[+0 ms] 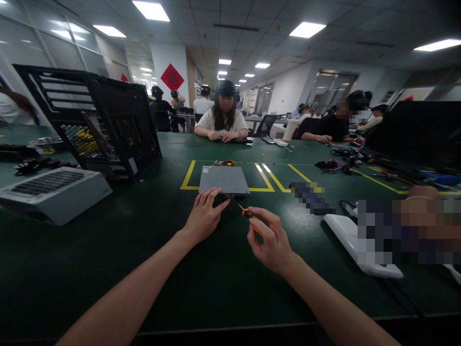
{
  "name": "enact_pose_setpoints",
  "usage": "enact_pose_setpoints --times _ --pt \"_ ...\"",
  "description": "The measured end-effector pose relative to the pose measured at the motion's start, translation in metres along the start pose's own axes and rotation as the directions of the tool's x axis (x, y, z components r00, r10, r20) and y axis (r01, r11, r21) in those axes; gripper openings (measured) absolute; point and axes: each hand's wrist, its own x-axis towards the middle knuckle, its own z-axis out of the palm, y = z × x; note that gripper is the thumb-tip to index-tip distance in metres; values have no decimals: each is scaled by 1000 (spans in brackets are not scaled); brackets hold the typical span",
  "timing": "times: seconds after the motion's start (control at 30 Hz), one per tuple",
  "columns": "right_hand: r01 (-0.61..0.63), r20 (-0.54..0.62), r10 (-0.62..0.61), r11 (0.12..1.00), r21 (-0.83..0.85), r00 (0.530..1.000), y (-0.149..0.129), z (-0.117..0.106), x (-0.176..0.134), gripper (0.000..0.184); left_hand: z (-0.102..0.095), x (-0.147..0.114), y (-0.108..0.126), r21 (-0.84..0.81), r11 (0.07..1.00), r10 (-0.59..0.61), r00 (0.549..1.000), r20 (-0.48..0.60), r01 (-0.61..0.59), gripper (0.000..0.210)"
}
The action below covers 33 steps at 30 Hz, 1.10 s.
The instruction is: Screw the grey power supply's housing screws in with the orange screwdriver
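A grey computer power supply (225,179) lies flat in front of me, with a bundle of coloured wires (226,163) at its far side. My left hand (204,214) grips its near left edge, fingers curled over the top and thumb toward the near face. In my right hand (268,235) is a screwdriver (248,214) with an orange and black handle, held between thumb and fingers. Its thin shaft points up and left at the near face, close to the socket on the right. Whether the tip touches a screw is too small to tell.
A black computer case (135,129) stands at the left, behind another grey power supply (57,192). Cables and tools (353,161) lie at the right, near a white device (360,250). A person (223,120) sits across the green table (173,298); another leans in at the right.
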Motion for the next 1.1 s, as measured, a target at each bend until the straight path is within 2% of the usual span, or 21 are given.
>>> enact_pose_setpoints --times 0.13,0.3,0.47,0.6,0.77,0.93,1.1 --pt "13 7 -13 998 -59 1000 0 -1 -1 40 0 0 1 11 1000 -4 1000 2 4 43" --pt "31 12 -31 999 44 999 -1 0 -1 48 0 0 1 17 1000 -11 1000 11 10 43" --pt "31 52 -29 999 -23 998 -1 0 -1 40 0 0 0 32 999 -1 1000 15 1 44" --pt "3 23 -4 1000 14 1000 -2 0 -1 44 0 0 1 24 1000 1 1000 11 -1 44" --pt "-20 3 21 995 -95 1000 -2 -2 3 40 0 0 1 29 1000 -1 1000 10 1 45" --pt "-41 -21 42 999 16 999 -1 -1 1 49 -2 1 1 32 999 0 1000 12 0 46" --pt "-48 44 50 997 -53 998 0 -2 0 38 -3 1 2 38 999 -13 999 36 12 46"
